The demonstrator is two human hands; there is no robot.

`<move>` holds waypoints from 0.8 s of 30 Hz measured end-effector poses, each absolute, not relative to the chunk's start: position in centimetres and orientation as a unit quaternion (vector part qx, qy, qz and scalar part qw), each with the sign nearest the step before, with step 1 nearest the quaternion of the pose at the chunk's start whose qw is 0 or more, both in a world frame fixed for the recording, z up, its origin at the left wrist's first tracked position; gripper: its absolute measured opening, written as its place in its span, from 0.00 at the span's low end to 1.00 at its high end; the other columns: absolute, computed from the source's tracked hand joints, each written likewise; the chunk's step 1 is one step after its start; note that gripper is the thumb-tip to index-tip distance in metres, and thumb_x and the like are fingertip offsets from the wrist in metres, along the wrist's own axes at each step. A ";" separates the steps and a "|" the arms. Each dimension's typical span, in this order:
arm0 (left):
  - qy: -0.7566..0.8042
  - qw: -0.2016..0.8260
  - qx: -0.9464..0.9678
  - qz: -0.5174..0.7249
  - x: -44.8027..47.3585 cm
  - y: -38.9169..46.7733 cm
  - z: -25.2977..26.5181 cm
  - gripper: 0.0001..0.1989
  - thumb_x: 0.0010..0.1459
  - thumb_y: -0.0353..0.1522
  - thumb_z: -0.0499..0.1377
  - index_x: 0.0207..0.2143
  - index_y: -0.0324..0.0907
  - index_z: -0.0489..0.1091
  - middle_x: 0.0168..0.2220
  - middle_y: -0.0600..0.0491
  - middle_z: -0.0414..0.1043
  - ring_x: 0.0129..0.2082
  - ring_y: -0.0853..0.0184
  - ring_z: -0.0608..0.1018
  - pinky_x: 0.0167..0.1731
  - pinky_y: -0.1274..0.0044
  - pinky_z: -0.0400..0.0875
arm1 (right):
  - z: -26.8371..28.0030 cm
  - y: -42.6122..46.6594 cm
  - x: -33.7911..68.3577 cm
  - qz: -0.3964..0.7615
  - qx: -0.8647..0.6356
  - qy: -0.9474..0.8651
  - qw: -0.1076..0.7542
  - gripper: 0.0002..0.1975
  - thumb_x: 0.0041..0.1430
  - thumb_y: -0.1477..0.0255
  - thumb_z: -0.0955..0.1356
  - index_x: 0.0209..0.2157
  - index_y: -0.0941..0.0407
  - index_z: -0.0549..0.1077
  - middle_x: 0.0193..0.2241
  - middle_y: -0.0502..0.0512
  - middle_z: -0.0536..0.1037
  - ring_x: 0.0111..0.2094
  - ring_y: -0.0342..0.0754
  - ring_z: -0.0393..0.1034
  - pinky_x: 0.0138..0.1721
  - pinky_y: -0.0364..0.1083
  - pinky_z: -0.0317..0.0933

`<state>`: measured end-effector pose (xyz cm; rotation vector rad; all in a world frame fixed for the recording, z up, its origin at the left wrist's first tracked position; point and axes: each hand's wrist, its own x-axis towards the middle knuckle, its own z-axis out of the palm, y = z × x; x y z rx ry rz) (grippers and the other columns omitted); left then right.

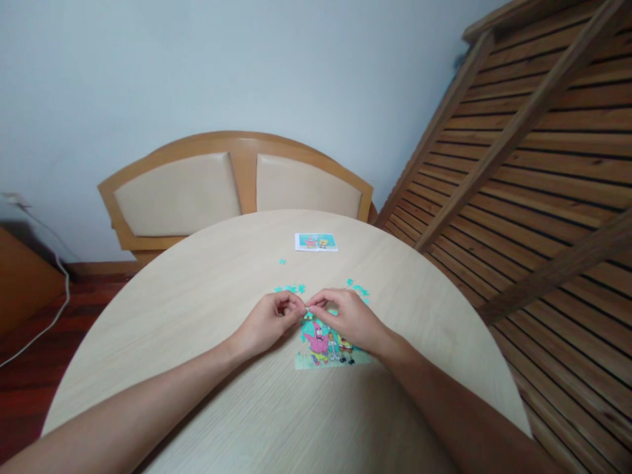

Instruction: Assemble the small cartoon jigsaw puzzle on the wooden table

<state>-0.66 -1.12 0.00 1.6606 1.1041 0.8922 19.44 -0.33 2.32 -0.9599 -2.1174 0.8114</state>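
Note:
A partly assembled jigsaw puzzle [318, 349] lies on the table, showing a pink starfish figure and a yellow square figure over a pale green bottom strip. Above its upper edge, the fingertips of my left hand [274, 321] and my right hand [348, 319] meet in a pinch. A small puzzle piece [307, 308] shows between them, mostly covered by the fingers. Loose turquoise pieces [295, 288] lie beyond my left hand, and more turquoise pieces [359, 288] are scattered beyond the right one. My right hand hides the puzzle's upper right part.
A small picture card [316, 242] with the same cartoon figures lies farther back on the round wooden table [207, 296]. One turquoise piece [282, 262] sits apart near it. Behind stands a padded wooden headboard [244, 174]; a slatted wooden frame [523, 151] leans at the right.

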 end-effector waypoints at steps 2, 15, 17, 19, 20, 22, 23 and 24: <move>0.443 0.454 0.680 0.368 -0.8 -1.0 -0.1 0.14 0.56 0.41 0.60 0.34 0.38 0.73 0.27 0.52 0.73 0.25 0.70 0.70 0.26 0.78 0.63 | 2.2 -0.3 19.4 0.318 -0.366 -0.808 0.334 0.05 0.62 0.73 0.69 0.37 0.56 0.78 0.35 0.53 0.83 0.37 0.47 0.77 0.42 0.45 0.69; 0.475 0.326 0.750 0.326 -1.3 -0.1 -0.9 0.10 0.57 0.34 0.59 0.34 0.40 0.78 0.30 0.52 0.79 0.30 0.65 0.77 0.32 0.77 0.67 | 1.3 0.6 21.5 0.184 -0.343 -0.895 0.217 0.15 0.56 0.71 0.74 0.46 0.54 0.76 0.45 0.56 0.80 0.48 0.52 0.72 0.52 0.51 0.62; 0.470 0.322 0.754 0.325 -1.2 -0.1 -0.9 0.10 0.57 0.34 0.59 0.33 0.40 0.78 0.29 0.52 0.79 0.30 0.65 0.77 0.33 0.77 0.67 | 1.2 0.6 21.5 0.178 -0.342 -0.899 0.207 0.15 0.56 0.72 0.73 0.47 0.54 0.76 0.45 0.56 0.80 0.49 0.52 0.72 0.52 0.51 0.61; 0.469 0.307 0.762 0.322 -1.2 0.0 -0.9 0.09 0.57 0.34 0.59 0.32 0.40 0.79 0.28 0.52 0.79 0.29 0.65 0.77 0.33 0.77 0.67 | 1.2 0.7 21.5 0.174 -0.342 -0.901 0.200 0.16 0.56 0.73 0.73 0.47 0.54 0.76 0.45 0.56 0.79 0.49 0.52 0.72 0.52 0.51 0.61; 0.471 0.299 0.765 0.322 -1.2 0.0 -1.0 0.09 0.57 0.34 0.59 0.32 0.40 0.79 0.28 0.52 0.79 0.29 0.65 0.77 0.33 0.77 0.67 | 1.1 0.7 21.5 0.172 -0.342 -0.902 0.199 0.16 0.56 0.74 0.73 0.47 0.54 0.76 0.45 0.55 0.80 0.49 0.52 0.72 0.52 0.51 0.61; 0.474 0.289 0.768 0.319 -1.2 0.2 -1.1 0.09 0.57 0.33 0.59 0.31 0.40 0.78 0.28 0.52 0.79 0.28 0.66 0.77 0.32 0.77 0.67 | 1.1 0.8 21.5 0.170 -0.340 -0.903 0.199 0.15 0.56 0.73 0.73 0.46 0.54 0.76 0.45 0.55 0.80 0.48 0.52 0.72 0.52 0.50 0.61; 0.477 0.286 0.767 0.318 -1.2 0.2 -1.2 0.09 0.56 0.33 0.59 0.31 0.40 0.78 0.28 0.53 0.79 0.29 0.66 0.77 0.32 0.77 0.67 | 1.1 0.8 21.5 0.169 -0.339 -0.904 0.199 0.15 0.56 0.73 0.73 0.46 0.54 0.76 0.45 0.55 0.80 0.48 0.52 0.72 0.52 0.50 0.61; 0.479 0.285 0.768 0.315 -1.3 0.3 -1.3 0.09 0.56 0.33 0.59 0.32 0.40 0.78 0.29 0.52 0.79 0.29 0.66 0.77 0.32 0.77 0.67 | 1.1 0.8 21.5 0.170 -0.337 -0.904 0.200 0.14 0.56 0.73 0.73 0.46 0.54 0.76 0.44 0.55 0.80 0.48 0.51 0.72 0.51 0.50 0.61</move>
